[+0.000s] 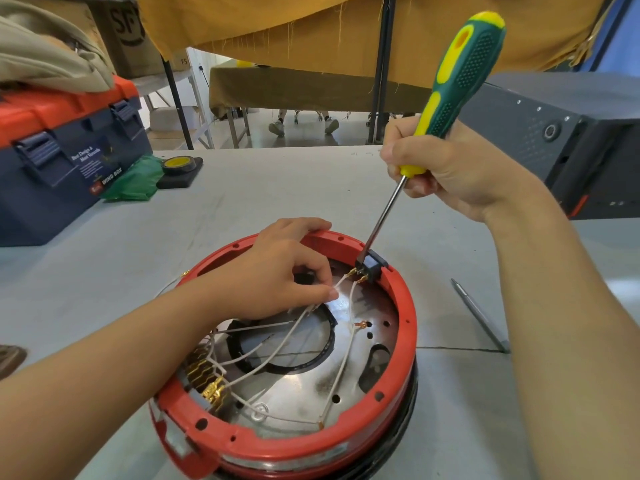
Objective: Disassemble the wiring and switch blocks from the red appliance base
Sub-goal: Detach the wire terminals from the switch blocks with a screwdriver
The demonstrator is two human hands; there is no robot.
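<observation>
The red appliance base [405, 327] lies upside down on the grey table, its metal plate and white wires [343, 362] exposed. A black switch block [372, 266] sits in the far rim with two wire terminals plugged into it. My right hand [446, 168] grips a green and yellow screwdriver [457, 74], its tip against the left side of that block. My left hand [277, 268] rests on the far rim and pinches a white wire just left of the block. A brass terminal block [207, 379] sits at the near left rim.
A blue and orange toolbox [65, 157] stands at the left, with green cloth [135, 181] and a yellow tape roll [178, 166] beside it. A dark grey box [561, 133] stands at the right. A thin metal rod [479, 313] lies right of the base.
</observation>
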